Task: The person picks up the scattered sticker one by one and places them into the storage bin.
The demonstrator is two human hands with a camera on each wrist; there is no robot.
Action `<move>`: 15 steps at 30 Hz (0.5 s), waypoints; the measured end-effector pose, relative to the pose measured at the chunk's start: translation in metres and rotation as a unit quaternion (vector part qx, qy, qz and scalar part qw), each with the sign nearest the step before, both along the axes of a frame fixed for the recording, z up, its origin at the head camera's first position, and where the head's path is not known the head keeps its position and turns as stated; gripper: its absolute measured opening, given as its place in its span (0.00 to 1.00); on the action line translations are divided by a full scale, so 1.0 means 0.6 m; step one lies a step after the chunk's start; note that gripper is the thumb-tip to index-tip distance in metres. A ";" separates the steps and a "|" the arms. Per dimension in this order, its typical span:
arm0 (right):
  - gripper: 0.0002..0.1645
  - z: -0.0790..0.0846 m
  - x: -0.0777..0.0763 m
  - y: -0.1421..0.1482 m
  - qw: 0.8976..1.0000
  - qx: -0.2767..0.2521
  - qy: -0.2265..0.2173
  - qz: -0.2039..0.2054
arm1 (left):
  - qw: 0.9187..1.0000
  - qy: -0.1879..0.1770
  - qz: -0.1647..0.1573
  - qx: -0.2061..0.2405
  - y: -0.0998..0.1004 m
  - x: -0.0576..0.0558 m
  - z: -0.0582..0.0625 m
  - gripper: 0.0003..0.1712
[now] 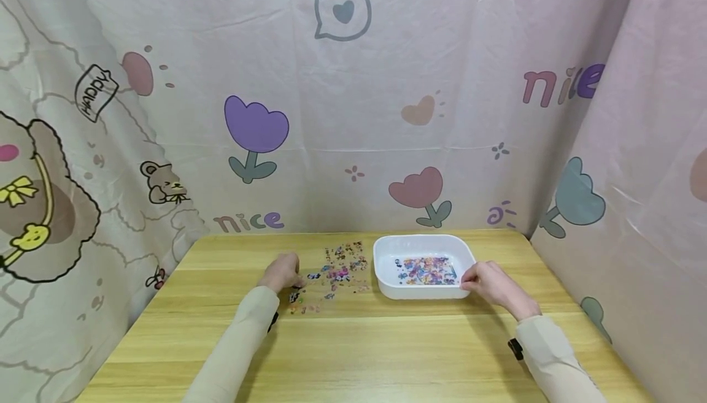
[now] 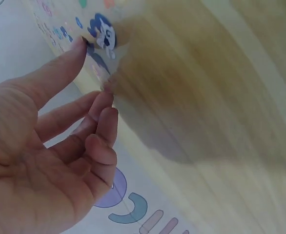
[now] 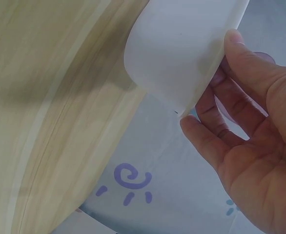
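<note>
A clear sheet of small colourful cartoon stickers (image 1: 338, 273) lies on the table's left half. My left hand (image 1: 282, 272) is at its left edge. In the left wrist view, the left thumb touches the sheet beside a blue-and-white sticker (image 2: 104, 35); the other fingers bend loosely near the tabletop, apart from the thumb. A white plastic tub (image 1: 422, 292) stands right of the sheet, with more colourful stickers (image 1: 428, 270) lying inside. My right hand (image 1: 494, 284) grips the tub's right front rim. The right wrist view shows the thumb and fingertips at that rim.
The wooden table (image 1: 353, 354) runs back to a printed curtain (image 1: 342, 84), with more curtain on the left and right sides. Dark bands (image 1: 516, 349) sit at both wrists, below the light sleeves.
</note>
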State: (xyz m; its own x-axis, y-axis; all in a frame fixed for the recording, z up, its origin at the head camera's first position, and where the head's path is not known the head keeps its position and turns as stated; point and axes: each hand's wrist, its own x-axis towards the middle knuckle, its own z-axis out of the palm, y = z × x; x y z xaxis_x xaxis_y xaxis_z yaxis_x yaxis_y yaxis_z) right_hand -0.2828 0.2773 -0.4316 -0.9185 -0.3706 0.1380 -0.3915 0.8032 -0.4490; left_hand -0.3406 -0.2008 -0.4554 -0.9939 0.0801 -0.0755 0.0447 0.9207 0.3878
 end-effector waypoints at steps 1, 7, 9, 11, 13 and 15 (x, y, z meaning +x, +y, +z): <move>0.02 0.000 0.000 0.000 1.000 0.000 -0.001 -0.003 | 1.000 -0.002 -0.002 -0.002 0.000 -0.001 -0.001 0.15; 0.03 -0.002 0.000 0.000 1.000 0.000 0.000 0.001 | 1.000 -0.007 -0.014 -0.011 -0.001 -0.001 -0.003 0.15; 0.03 -0.001 0.000 0.000 1.000 0.001 0.001 0.004 | 1.000 -0.006 -0.019 -0.013 0.000 -0.001 -0.001 0.15; 0.03 0.001 0.000 0.000 1.000 0.000 0.000 0.005 | 1.000 -0.004 -0.023 -0.017 0.000 -0.002 0.002 0.15; 0.03 0.003 -0.001 0.000 1.000 0.002 0.000 0.002 | 1.000 -0.004 -0.023 -0.018 0.003 -0.003 0.004 0.15; 0.03 0.004 -0.001 0.000 1.000 0.003 0.000 0.000 | 1.000 -0.006 -0.020 -0.016 0.005 -0.003 0.007 0.15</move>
State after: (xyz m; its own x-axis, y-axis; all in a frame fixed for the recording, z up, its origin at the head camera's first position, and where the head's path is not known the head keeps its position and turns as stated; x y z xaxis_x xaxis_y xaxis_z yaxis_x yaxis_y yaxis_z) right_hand -0.2836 0.2774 -0.4295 -0.9184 -0.3717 0.1354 -0.3916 0.8053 -0.4452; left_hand -0.3426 -0.1980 -0.4515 -0.9890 0.1173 -0.0896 0.0777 0.9299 0.3596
